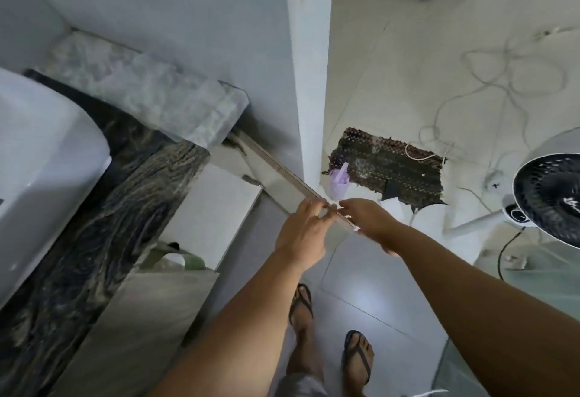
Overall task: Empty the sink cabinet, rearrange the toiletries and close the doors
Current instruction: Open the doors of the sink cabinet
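Both forearms reach forward from the bottom edge, above two feet in dark flip-flops [329,330] on the grey tiled floor [370,286]. Ahead of them, the left hand [303,233] and right hand [370,224] meet at the outer end of an open cabinet door [292,183], which swings out toward the person, seen edge-on. Left fingers [317,210] curl over the door's top edge and pinch it; right fingers [346,205] close on the same edge just beside them, so both hands hold the door. To the left, the dark marbled counter [103,208] carries a white sink [44,158], with a pale stone ledge [150,95] behind it against the wall. Under the counter, the cabinet interior [213,208] shows pale and open, and a second door [150,318] stands out nearer the camera. Something greenish [194,261] sits low inside; what it is cannot be told. Past the wall corner, a lilac bottle [339,181] stands on the floor at the edge of a dark mat [389,167]. A fan [549,195] and loose white cables [502,82] lie to the right.
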